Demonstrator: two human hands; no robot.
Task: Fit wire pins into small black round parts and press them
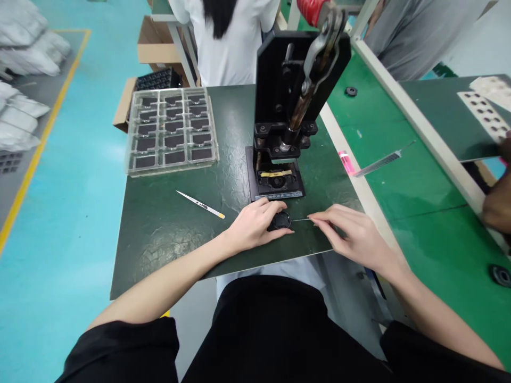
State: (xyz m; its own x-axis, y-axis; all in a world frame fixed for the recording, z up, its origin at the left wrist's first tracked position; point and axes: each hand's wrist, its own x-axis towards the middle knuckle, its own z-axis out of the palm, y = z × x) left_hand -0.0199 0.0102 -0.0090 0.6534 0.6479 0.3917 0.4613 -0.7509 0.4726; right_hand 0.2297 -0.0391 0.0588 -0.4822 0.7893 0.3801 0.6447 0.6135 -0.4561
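Round black plastic part [282, 219]: just in front of the black metal lever press [279, 96], gripped between left hand's [255, 223] thumb and fingers. Thin grey strand [299, 219]: front-right of press, fingertip-pinched by right hand [353, 234]. Slim white yellow-ended tweezers [200, 204]: front-left of press. Clear plastic compartment tray [171, 168]: left of press.

From here I lose part of the round black part [282, 219] behind the left hand [257, 223]. The thin strip [299, 219] at the right hand [351, 231] is too fine to identify. I can't read the base label [279, 195]; the top edge crops the red grip [312, 10].
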